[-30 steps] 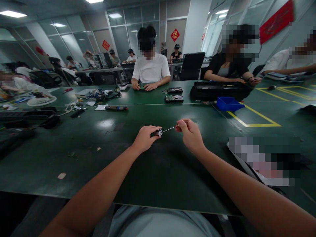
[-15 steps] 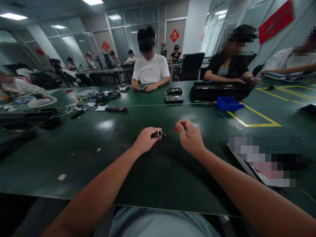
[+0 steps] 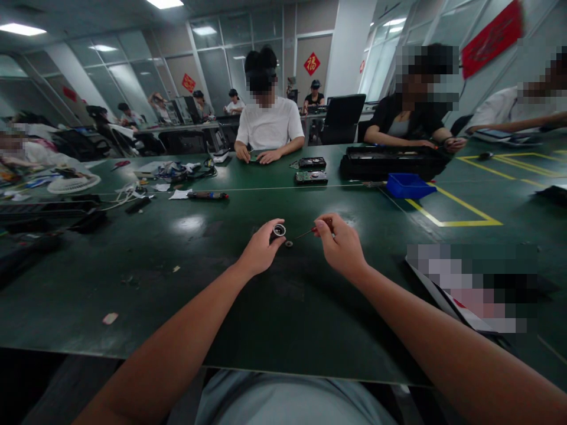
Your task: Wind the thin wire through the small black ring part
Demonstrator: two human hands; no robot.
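Note:
In the head view my left hand (image 3: 259, 249) is closed round a dark cylinder (image 3: 278, 231), its silver-rimmed open end turned up toward me. Its inside looks dark, with some small detail I cannot make out. My right hand (image 3: 339, 239) grips a thin screwdriver (image 3: 305, 234) by its reddish handle, the shaft pointing left toward the cylinder. Just below the screwdriver's tip and beside my left thumb is a small round metallic piece (image 3: 289, 243), seemingly on the green table (image 3: 283, 319).
Beyond my hands lie two hard drives (image 3: 311, 177), a blue scoop-like bin (image 3: 408, 186) and a long black casing (image 3: 392, 162). A dark tool with a red end (image 3: 208, 195) and tangled cables (image 3: 177, 170) are at left. A person in a white shirt (image 3: 270, 124) sits opposite.
My left hand has tilted the cylinder's open end upward and drawn it slightly left. The small round piece now shows apart from it, below the screwdriver tip. My right hand has barely moved.

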